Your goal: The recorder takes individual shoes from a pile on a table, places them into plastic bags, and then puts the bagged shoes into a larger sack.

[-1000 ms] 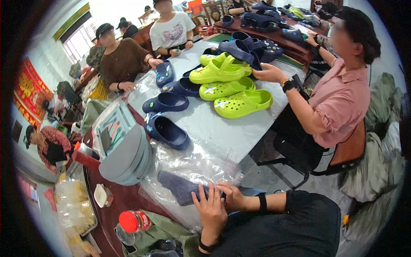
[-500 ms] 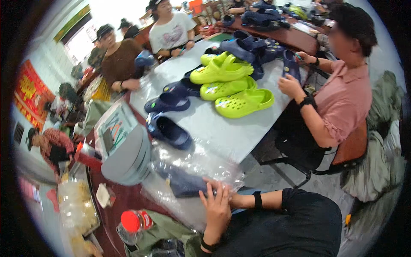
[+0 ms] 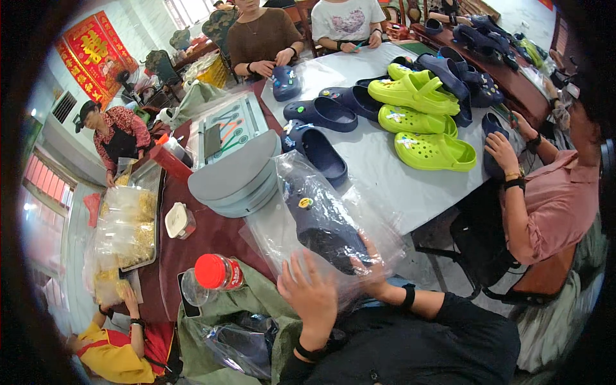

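Just in front of me a navy clog (image 3: pixel 321 221) with a yellow charm lies inside a clear plastic bag (image 3: pixel 391 221). My right hand (image 3: pixel 371 266) grips the near end of this clog, its fingers partly covered by the film. Against the bag's near left edge rests my left hand (image 3: pixel 307 292), palm down with fingers spread. Beyond the bag stands another navy clog (image 3: pixel 321 154) with charms. Lime green clogs (image 3: pixel 433 153) and more navy clogs are heaped on the white tabletop (image 3: pixel 378 179).
Left of the bag are a grey rounded case (image 3: pixel 237 173), a white-lidded tub (image 3: pixel 180 220) and a red-lidded jar (image 3: pixel 212 271). A bagged dark item (image 3: pixel 240 343) lies on green cloth (image 3: pixel 256 295). Co-workers surround the tables; one at right (image 3: pixel 552 205) handles a navy clog.
My view has swung left. My hands have moved apart, and the bagged clog now lies lengthwise away from me. The co-worker in brown has lowered a navy clog to the table.
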{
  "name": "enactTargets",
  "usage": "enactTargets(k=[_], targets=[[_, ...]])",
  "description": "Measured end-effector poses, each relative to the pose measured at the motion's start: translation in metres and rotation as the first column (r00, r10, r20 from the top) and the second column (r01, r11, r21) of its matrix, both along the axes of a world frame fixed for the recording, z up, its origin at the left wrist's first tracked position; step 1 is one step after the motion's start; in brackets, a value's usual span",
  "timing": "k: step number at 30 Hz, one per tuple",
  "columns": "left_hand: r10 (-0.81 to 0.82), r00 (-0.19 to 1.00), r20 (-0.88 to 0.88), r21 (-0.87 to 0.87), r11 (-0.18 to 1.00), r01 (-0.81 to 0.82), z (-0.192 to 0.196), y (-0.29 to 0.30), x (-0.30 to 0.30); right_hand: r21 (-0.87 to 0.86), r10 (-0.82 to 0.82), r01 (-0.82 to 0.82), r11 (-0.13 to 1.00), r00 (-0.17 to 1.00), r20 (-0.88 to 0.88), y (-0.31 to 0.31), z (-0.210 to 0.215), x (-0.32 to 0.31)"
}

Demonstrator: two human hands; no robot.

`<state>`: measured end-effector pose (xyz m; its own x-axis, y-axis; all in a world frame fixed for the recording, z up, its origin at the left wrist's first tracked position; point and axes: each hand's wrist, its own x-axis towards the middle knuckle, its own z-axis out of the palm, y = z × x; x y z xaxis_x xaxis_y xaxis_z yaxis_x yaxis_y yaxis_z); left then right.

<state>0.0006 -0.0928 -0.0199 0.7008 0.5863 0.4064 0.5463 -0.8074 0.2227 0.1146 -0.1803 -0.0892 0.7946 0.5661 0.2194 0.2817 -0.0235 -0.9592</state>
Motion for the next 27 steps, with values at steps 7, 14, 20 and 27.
enactTargets(k=[7, 14, 20, 27], targets=[[-0.123, 0.992, -0.009, -0.104, 0.987, 0.121, -0.014, 0.009, -0.013, 0.045, -0.012, 0.014, 0.999, 0.998, -0.059, 0.017, 0.008, -0.009], [-0.44, 0.896, 0.067, -0.309, 0.844, 0.438, 0.001, 0.004, -0.023, -0.174, 0.221, -0.189, 0.966, 0.957, 0.188, 0.024, -0.017, -0.004], [-0.545, 0.826, 0.148, -0.322, 0.763, 0.561, -0.007, 0.009, -0.02, -0.292, 0.581, -0.51, 0.809, 0.766, 0.274, 0.035, -0.008, 0.01], [-0.6, 0.8, 0.001, -0.377, 0.741, 0.556, -0.017, -0.002, -0.022, -0.495, 0.648, -0.472, 0.729, 0.709, 0.277, 0.049, -0.014, 0.031]])
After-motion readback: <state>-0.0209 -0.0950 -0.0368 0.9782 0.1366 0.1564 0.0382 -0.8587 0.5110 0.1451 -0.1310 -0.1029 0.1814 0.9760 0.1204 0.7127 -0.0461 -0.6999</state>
